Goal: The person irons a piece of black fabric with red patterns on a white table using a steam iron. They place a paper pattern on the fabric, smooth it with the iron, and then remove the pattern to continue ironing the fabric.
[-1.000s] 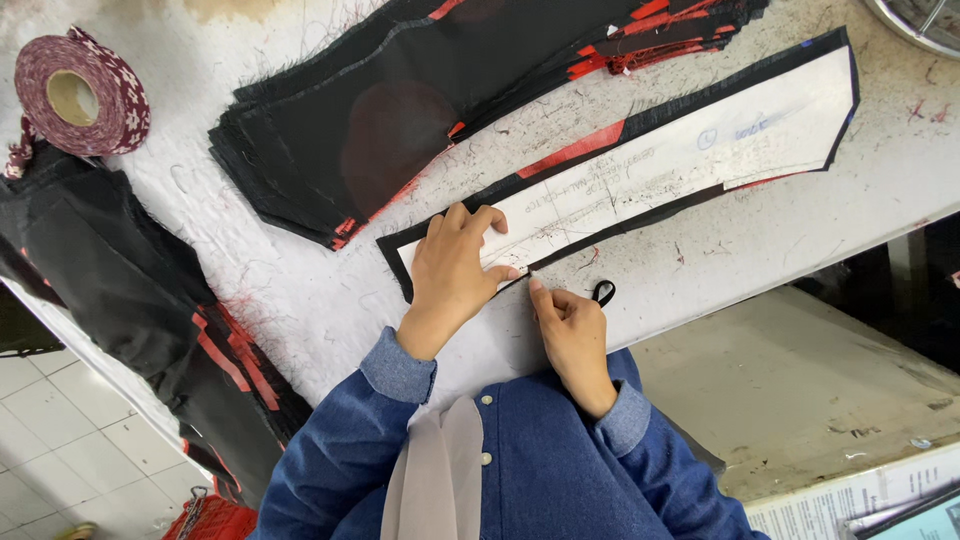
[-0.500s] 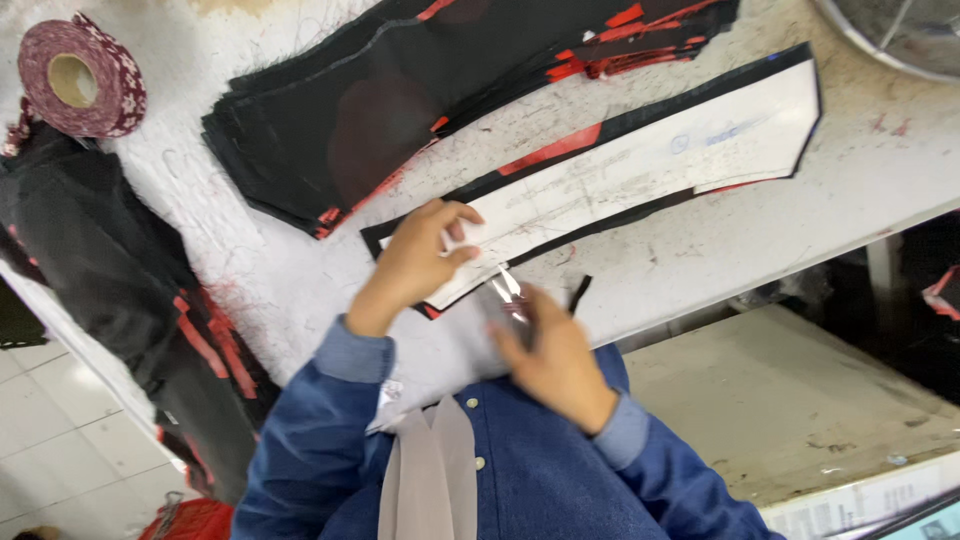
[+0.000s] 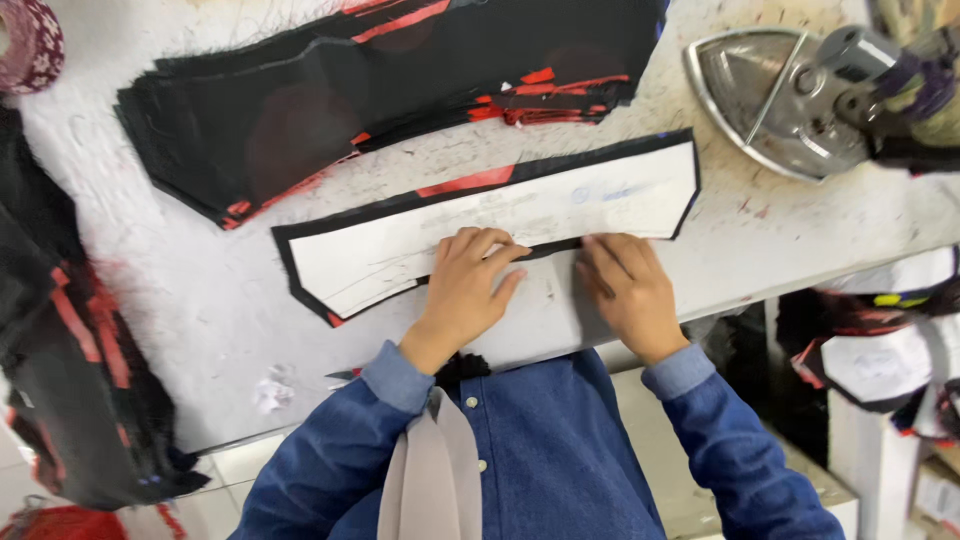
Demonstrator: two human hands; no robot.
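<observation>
A long white paper pattern (image 3: 420, 240) lies on a black fabric piece with red trim (image 3: 470, 182) on the white table (image 3: 190, 290). My left hand (image 3: 468, 283) presses flat on the pattern's near edge, fingers spread a little. My right hand (image 3: 628, 290) rests just to the right, fingers on the black fabric edge under the pattern. Neither hand holds a tool that I can see. Blue shirt sleeves cover both arms.
A stack of black and red fabric pieces (image 3: 330, 100) lies at the back of the table. A metal iron (image 3: 790, 95) stands on its side at the right. Dark fabric (image 3: 70, 340) hangs off the left. A tape roll (image 3: 25, 45) sits far left. More pattern pieces (image 3: 880, 350) lie lower right.
The view has swung to the right, bringing the iron into sight. My right hand moved up from the table edge onto the fabric border. The small dark tool near it is gone from view.
</observation>
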